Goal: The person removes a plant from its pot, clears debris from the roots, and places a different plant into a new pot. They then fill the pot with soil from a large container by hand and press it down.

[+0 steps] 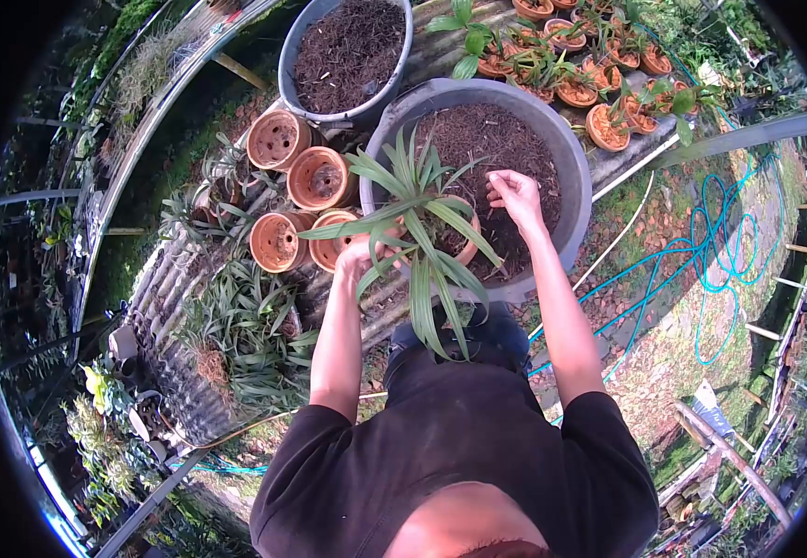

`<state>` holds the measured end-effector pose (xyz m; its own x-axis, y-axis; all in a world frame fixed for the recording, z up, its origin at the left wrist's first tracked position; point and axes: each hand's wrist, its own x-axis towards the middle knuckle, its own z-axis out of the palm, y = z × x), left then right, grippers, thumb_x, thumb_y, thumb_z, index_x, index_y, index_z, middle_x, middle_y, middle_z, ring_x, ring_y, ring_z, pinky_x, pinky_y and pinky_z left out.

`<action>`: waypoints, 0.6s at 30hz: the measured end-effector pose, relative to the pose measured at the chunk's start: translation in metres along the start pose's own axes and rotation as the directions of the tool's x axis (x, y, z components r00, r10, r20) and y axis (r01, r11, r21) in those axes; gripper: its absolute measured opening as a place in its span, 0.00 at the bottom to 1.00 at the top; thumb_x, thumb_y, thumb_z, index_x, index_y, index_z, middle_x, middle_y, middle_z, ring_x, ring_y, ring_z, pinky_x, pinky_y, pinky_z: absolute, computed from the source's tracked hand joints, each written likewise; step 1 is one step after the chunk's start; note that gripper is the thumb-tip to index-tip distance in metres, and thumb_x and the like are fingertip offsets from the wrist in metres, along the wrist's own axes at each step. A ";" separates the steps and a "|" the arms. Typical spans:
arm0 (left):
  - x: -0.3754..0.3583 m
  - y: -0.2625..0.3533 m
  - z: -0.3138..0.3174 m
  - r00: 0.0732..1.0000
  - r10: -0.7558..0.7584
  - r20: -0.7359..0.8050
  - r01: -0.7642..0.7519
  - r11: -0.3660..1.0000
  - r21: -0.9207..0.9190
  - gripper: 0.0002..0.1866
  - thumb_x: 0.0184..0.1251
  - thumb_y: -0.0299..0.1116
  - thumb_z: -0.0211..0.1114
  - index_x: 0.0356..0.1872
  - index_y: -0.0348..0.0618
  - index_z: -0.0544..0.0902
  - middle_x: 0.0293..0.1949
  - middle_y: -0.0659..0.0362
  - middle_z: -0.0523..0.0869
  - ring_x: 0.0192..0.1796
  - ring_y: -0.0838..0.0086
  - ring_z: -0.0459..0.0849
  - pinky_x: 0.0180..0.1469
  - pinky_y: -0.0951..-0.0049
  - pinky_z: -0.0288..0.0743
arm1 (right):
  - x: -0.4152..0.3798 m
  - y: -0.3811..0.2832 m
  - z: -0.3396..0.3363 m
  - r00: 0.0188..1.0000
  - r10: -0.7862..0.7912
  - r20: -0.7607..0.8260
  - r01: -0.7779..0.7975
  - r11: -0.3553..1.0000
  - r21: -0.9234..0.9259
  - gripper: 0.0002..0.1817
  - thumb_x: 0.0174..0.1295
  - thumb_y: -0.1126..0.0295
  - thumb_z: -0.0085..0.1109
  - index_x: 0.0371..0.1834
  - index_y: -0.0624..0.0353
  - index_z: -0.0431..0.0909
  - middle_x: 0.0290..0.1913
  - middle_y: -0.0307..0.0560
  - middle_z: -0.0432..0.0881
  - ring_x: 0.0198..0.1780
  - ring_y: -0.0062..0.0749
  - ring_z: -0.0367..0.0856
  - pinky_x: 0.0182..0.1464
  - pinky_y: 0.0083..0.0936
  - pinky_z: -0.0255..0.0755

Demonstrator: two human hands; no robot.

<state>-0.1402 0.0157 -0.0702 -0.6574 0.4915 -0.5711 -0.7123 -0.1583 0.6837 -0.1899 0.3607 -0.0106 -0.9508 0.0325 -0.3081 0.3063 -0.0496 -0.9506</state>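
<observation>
A long-leaved green plant stands in a terracotta pot over the near left part of a big grey tub. At the plant's left side is my left hand, its fingers curled in among the leaves and holding the potted plant; leaves partly cover the fingers and the pot's left side. My right hand is above the dark, fibrous potting mix in the tub, to the right of the plant. Its fingers are curled together, and whatever they may hold is too small to make out.
Several terracotta pots stand left of the tub. A second tub of dark mix is behind it. Small potted plants crowd the back right. Loose plants lie on corrugated sheeting at left; a blue hose coils at right.
</observation>
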 end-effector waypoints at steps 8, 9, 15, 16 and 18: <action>-0.056 0.055 0.073 0.943 0.307 -0.126 -0.307 0.951 0.023 0.09 0.75 0.33 0.58 0.45 0.41 0.84 0.33 0.63 0.87 0.29 0.81 0.84 0.27 0.79 0.75 | -0.055 0.083 -0.028 0.969 -0.247 0.010 0.123 0.448 -0.885 0.32 0.62 0.55 0.71 0.68 0.57 0.75 0.73 0.61 0.70 0.73 0.55 0.70 0.66 0.48 0.73; -0.045 0.047 0.058 0.937 0.308 -0.163 -0.311 0.950 0.007 0.09 0.75 0.34 0.59 0.46 0.41 0.83 0.34 0.64 0.86 0.29 0.82 0.84 0.27 0.80 0.75 | -0.073 0.077 -0.008 0.999 -0.029 -0.038 -0.023 0.393 -0.919 0.40 0.60 0.52 0.72 0.73 0.56 0.68 0.77 0.62 0.63 0.75 0.63 0.64 0.69 0.55 0.69; -0.041 0.024 0.016 0.944 0.324 -0.060 -0.328 0.904 -0.275 0.24 0.72 0.37 0.68 0.63 0.37 0.75 0.41 0.61 0.83 0.37 0.83 0.83 0.34 0.79 0.80 | -0.094 0.099 0.012 0.983 0.182 -0.014 -0.064 0.270 -0.961 0.38 0.52 0.55 0.79 0.63 0.62 0.74 0.61 0.60 0.76 0.59 0.60 0.80 0.57 0.47 0.80; -0.041 0.023 0.013 0.946 0.322 -0.039 -0.319 0.903 -0.289 0.28 0.72 0.38 0.69 0.66 0.36 0.71 0.40 0.61 0.83 0.37 0.82 0.83 0.36 0.78 0.82 | -0.094 0.099 0.009 0.994 0.112 -0.014 -0.043 0.263 -0.964 0.35 0.52 0.57 0.79 0.60 0.62 0.76 0.57 0.58 0.78 0.55 0.57 0.82 0.54 0.44 0.81; -0.044 0.026 0.011 0.946 0.325 0.002 -0.308 0.897 -0.316 0.38 0.70 0.39 0.71 0.74 0.35 0.64 0.38 0.61 0.83 0.36 0.79 0.84 0.40 0.75 0.85 | -0.093 0.100 0.004 0.999 0.029 -0.019 -0.025 0.233 -0.972 0.30 0.52 0.60 0.78 0.56 0.62 0.79 0.53 0.57 0.80 0.52 0.54 0.84 0.51 0.42 0.83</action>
<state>-0.1274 -0.0006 -0.0226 -0.8526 0.4153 -0.3171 -0.5148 -0.5640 0.6457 -0.0706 0.3482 -0.0771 -0.9406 0.0501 -0.3358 0.1403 0.9580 -0.2502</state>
